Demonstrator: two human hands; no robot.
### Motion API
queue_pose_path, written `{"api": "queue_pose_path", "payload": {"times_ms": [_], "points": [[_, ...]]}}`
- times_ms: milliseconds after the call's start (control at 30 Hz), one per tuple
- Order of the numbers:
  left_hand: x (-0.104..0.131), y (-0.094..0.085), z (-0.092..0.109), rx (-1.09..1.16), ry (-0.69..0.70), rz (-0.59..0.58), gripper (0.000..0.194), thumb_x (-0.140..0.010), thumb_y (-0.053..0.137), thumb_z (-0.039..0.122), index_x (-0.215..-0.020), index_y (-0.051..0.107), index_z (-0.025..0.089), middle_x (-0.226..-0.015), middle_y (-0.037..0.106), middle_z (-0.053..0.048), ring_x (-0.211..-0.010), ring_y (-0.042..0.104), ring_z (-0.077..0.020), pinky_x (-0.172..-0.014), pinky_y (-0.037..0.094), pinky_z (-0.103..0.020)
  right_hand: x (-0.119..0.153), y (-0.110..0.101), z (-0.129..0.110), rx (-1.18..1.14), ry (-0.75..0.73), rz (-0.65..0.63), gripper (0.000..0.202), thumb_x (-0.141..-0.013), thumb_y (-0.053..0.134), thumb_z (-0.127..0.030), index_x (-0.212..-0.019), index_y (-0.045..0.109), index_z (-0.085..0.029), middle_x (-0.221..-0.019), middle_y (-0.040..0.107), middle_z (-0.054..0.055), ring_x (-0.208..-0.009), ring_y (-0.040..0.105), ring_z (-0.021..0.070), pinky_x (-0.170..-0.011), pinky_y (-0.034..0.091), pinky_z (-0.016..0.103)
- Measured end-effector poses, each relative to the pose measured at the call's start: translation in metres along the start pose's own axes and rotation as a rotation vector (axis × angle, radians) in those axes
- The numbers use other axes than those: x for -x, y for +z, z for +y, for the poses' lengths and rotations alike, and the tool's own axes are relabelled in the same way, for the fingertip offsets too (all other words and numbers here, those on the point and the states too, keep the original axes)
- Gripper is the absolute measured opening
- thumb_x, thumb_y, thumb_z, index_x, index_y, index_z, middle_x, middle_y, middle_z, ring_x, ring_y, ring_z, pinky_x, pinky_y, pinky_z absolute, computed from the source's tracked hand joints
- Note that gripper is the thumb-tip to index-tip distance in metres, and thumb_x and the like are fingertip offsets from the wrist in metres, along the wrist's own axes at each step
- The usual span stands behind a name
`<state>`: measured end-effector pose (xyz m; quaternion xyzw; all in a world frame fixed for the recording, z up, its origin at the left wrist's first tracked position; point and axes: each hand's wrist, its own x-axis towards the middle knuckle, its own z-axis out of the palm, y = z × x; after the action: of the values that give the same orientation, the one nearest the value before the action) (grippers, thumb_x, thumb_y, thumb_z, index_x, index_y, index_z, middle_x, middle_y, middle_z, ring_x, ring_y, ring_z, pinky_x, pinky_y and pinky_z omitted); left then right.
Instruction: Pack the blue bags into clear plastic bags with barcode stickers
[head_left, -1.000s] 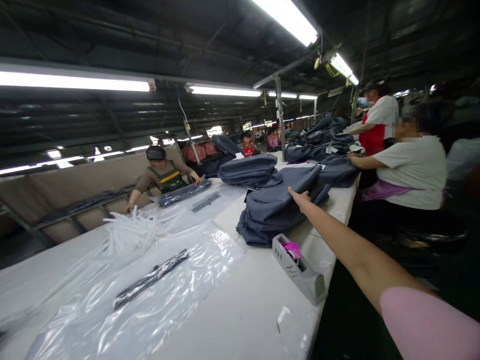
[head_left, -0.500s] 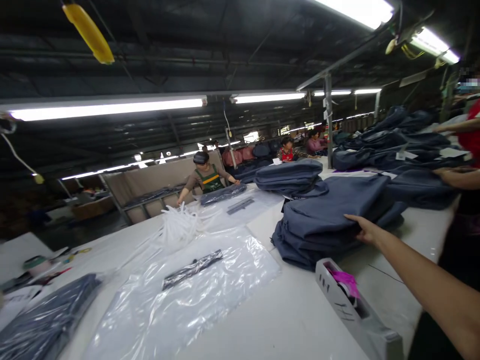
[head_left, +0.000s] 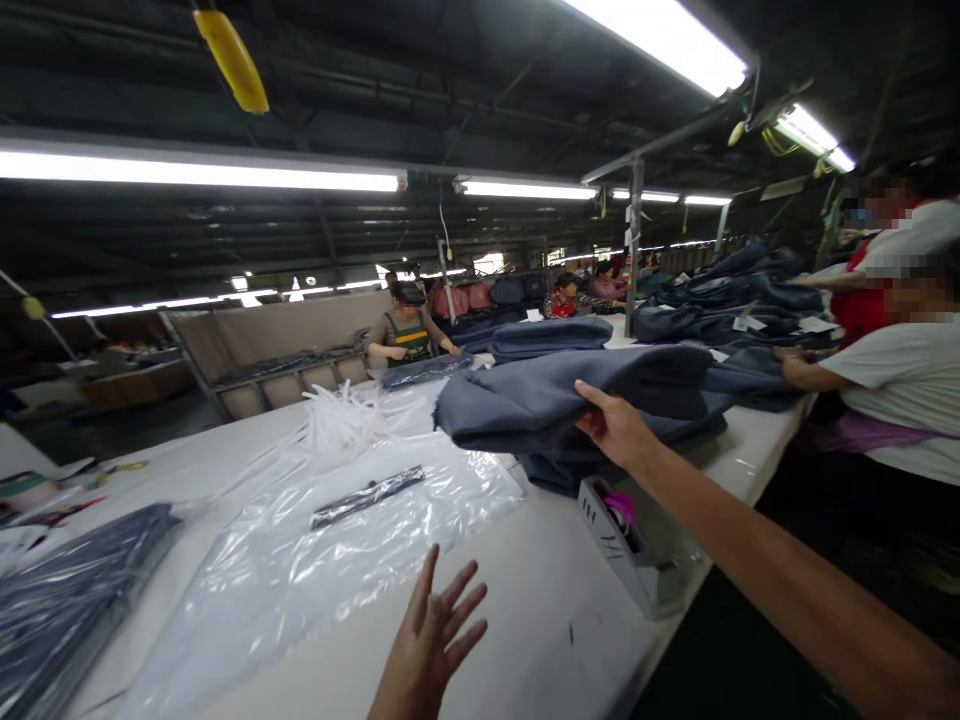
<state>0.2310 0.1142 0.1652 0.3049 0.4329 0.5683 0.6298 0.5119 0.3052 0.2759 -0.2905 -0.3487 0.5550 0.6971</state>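
Right hand (head_left: 611, 425) grips dark blue cloth (head_left: 510, 400) by near edge, thumb on top, raised partly over lower cloth (head_left: 547, 475), just behind grey dispenser (head_left: 611, 550). Left hand (head_left: 431, 630) open, fingers spread, holding nothing, over white table (head_left: 540, 590) near flat clear plastic (head_left: 262, 560). Done, judging by looks: 1 dark bundle (head_left: 82, 590) at left of table, already wrapped. Remaining: dark blue cloth bare, not yet laid down; lower cloth and folded stack (head_left: 547, 338) beyond also appear unwrapped.
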Motion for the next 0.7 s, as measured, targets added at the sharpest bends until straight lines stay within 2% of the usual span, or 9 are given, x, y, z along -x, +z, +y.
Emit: {"api": "queue_pose_path", "payload": {"times_ms": [33, 100, 200, 333, 400, 500, 567, 633, 700], "points": [[0.007, 0.011, 0.012, 0.079, 0.061, -0.043, 0.102, -0.069, 0.066, 0.071, -0.151, 0.015, 0.037, -0.146, 0.046, -0.015, -0.128, 0.051, -0.0334, -0.105, 0.042, -0.052, 0.026, 0.014, 0.011, -0.023, -0.007, -0.055, 0.035, -0.072, 0.077, -0.021, -0.104, 0.063, -0.02, -0.093, 0.073, 0.0, -0.072, 0.069, 0.0156, -0.06, 0.061, 0.025], [0.024, 0.023, 0.033, 0.185, 0.189, -0.035, 0.096, -0.074, 0.057, 0.073, -0.151, 0.011, 0.04, -0.151, 0.04, -0.012, -0.132, 0.047, -0.0319, -0.104, 0.043, -0.053, 0.08, 0.039, 0.036, 0.0, 0.0, -0.117, 0.046, -0.072, 0.078, -0.03, -0.114, 0.06, -0.022, -0.106, 0.072, 0.001, -0.088, 0.069, 0.0199, -0.069, 0.062, 0.03], [0.05, 0.014, 0.054, 0.224, 0.293, 0.176, 0.079, -0.081, 0.054, 0.066, -0.149, 0.026, 0.036, -0.148, 0.044, -0.01, -0.132, 0.046, -0.0317, -0.102, 0.047, -0.052, 0.157, 0.071, 0.075, 0.087, 0.077, -0.216, 0.052, -0.076, 0.075, -0.04, -0.123, 0.057, -0.025, -0.121, 0.067, 0.003, -0.11, 0.062, 0.0249, -0.086, 0.058, 0.037], [0.092, -0.037, 0.052, 0.218, 0.29, 0.675, 0.059, -0.082, 0.068, 0.04, -0.137, 0.048, 0.029, -0.132, 0.061, -0.005, -0.127, 0.051, -0.0276, -0.103, 0.049, -0.043, 0.238, 0.103, 0.12, 0.145, 0.169, -0.394, 0.055, -0.077, 0.072, -0.046, -0.126, 0.055, -0.027, -0.124, 0.065, 0.003, -0.121, 0.056, 0.0265, -0.109, 0.042, 0.042], [0.116, -0.066, 0.044, 0.197, 0.279, 0.826, 0.055, -0.08, 0.07, 0.033, -0.132, 0.053, 0.03, -0.128, 0.064, -0.002, -0.127, 0.052, -0.0273, -0.102, 0.05, -0.042, 0.272, 0.115, 0.14, 0.141, 0.217, -0.444, 0.056, -0.078, 0.07, -0.048, -0.128, 0.054, -0.029, -0.126, 0.063, 0.002, -0.124, 0.054, 0.0261, -0.113, 0.037, 0.041], [0.15, -0.107, 0.031, 0.129, 0.266, 0.959, 0.058, -0.075, 0.071, 0.026, -0.131, 0.054, 0.031, -0.127, 0.064, 0.0, -0.128, 0.051, -0.0285, -0.102, 0.05, -0.044, 0.317, 0.121, 0.167, 0.189, 0.312, -0.49, 0.059, -0.078, 0.068, -0.053, -0.13, 0.054, -0.028, -0.127, 0.062, 0.004, -0.126, 0.051, 0.0271, -0.114, 0.035, 0.041], [0.171, -0.131, 0.018, 0.087, 0.216, 1.011, 0.06, -0.074, 0.071, 0.025, -0.132, 0.053, 0.03, -0.127, 0.064, -0.001, -0.128, 0.05, -0.0292, -0.105, 0.047, -0.045, 0.342, 0.113, 0.181, 0.247, 0.411, -0.544, 0.062, -0.078, 0.066, -0.056, -0.13, 0.056, -0.023, -0.128, 0.062, 0.007, -0.126, 0.051, 0.0274, -0.113, 0.034, 0.041], [0.188, -0.154, 0.002, 0.043, 0.144, 1.014, 0.061, -0.074, 0.071, 0.026, -0.132, 0.052, 0.028, -0.129, 0.063, -0.003, -0.13, 0.049, -0.0297, -0.109, 0.043, -0.046, 0.358, 0.095, 0.187, 0.284, 0.637, -0.657, 0.064, -0.075, 0.067, -0.059, -0.126, 0.061, -0.02, -0.123, 0.065, 0.008, -0.119, 0.056, 0.0281, -0.104, 0.043, 0.04], [0.202, -0.174, -0.019, -0.013, 0.083, 1.002, 0.065, -0.072, 0.074, 0.029, -0.133, 0.051, 0.028, -0.13, 0.062, -0.005, -0.133, 0.046, -0.0297, -0.112, 0.038, -0.044, 0.361, 0.072, 0.179, 0.345, 0.942, -0.89, 0.06, -0.069, 0.072, -0.058, -0.115, 0.068, -0.019, -0.107, 0.071, 0.006, -0.103, 0.065, 0.0274, -0.085, 0.054, 0.035]]}}
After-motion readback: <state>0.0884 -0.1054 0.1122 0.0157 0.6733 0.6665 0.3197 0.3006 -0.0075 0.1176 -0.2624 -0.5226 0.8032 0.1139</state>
